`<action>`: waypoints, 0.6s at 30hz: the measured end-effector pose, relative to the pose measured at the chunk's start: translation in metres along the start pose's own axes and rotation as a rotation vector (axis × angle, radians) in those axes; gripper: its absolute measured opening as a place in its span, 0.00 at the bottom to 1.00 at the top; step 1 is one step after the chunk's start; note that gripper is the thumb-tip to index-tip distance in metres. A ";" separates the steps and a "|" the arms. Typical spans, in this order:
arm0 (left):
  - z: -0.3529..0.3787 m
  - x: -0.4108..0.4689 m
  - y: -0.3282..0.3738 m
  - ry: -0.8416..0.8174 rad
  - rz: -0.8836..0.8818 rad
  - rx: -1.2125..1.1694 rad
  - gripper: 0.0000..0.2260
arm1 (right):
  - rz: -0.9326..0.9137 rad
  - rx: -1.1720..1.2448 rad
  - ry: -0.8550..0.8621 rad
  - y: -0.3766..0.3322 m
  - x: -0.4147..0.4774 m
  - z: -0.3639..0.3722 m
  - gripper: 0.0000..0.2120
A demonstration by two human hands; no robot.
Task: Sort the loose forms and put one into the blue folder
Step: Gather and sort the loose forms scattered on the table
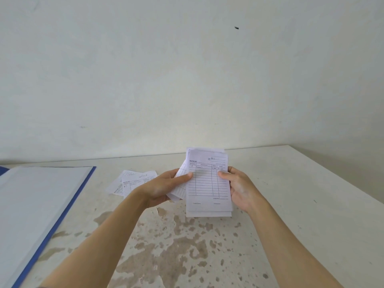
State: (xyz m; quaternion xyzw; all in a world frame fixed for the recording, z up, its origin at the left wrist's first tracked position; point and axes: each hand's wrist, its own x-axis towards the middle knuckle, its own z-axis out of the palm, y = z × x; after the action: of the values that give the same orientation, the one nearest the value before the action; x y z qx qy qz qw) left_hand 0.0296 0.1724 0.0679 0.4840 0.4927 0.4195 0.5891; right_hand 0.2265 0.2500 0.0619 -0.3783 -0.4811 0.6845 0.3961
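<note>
I hold a stack of white forms (207, 183) upright above the table, its top sheet printed "NOTA NO." with ruled lines. My left hand (164, 188) grips the stack's left edge, thumb on the front, with a few bent sheets fanned out behind it. My right hand (241, 188) grips the right edge, thumb on the top sheet. A few loose forms (133, 181) lie flat on the table to the left of my hands. The blue folder (37, 215) lies open at the left, its pale inside facing up with a blue edge along its right side.
The table (291, 215) is white with brown worn patches near me. A pale wall (187, 69) rises right behind it. The table's right edge runs diagonally at the far right.
</note>
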 end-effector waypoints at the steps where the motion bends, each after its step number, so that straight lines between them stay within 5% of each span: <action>1: 0.000 0.000 0.000 0.004 -0.004 0.011 0.14 | 0.001 0.003 0.004 0.000 0.000 -0.001 0.05; 7: -0.011 -0.001 -0.009 0.242 -0.003 -0.163 0.31 | -0.030 0.037 0.104 -0.004 0.000 -0.012 0.05; 13: -0.009 0.004 -0.019 0.563 0.136 -0.647 0.31 | -0.024 0.041 0.176 -0.002 0.002 -0.015 0.04; 18: 0.006 0.012 -0.028 0.703 0.170 -0.823 0.26 | -0.023 0.038 0.228 0.000 0.002 -0.014 0.03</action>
State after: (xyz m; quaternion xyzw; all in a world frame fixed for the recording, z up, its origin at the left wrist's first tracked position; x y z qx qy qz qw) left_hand 0.0384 0.1780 0.0384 0.0824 0.4140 0.7603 0.4937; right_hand 0.2381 0.2565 0.0578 -0.4406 -0.4240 0.6414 0.4633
